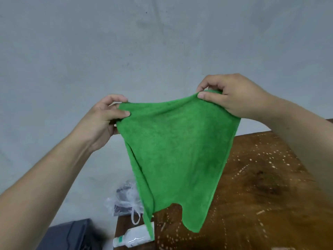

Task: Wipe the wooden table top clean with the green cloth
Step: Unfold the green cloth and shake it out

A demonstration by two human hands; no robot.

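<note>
**Green cloth held up in the air, wiping not begun**

Green cloth (pixel 173 150) hangs spread across the middle of the frame, stretched between both hands and well clear of the wood. Its lower edge dangles toward the bottom centre, above the near part of the wooden table top (pixel 261 186), which fills the lower right. That surface is dotted with pale specks and streaks, so by the look of it no cleaning pass has been made; the whole wipe is left to do. The cloth has to come down onto the wood first.

The left hand (pixel 106 121), at centre left, pinches one upper corner between thumb and curled fingers, with the forearm running down to the lower left edge. The right hand (pixel 232 96), higher and at centre right, pinches the other upper corner the same way, its forearm leaving at the right edge. Both grips are closed on the fabric.

At bottom centre a white bottle (pixel 133 239) lies on its side, with a clear plastic bag (pixel 124 199) just above it.
</note>
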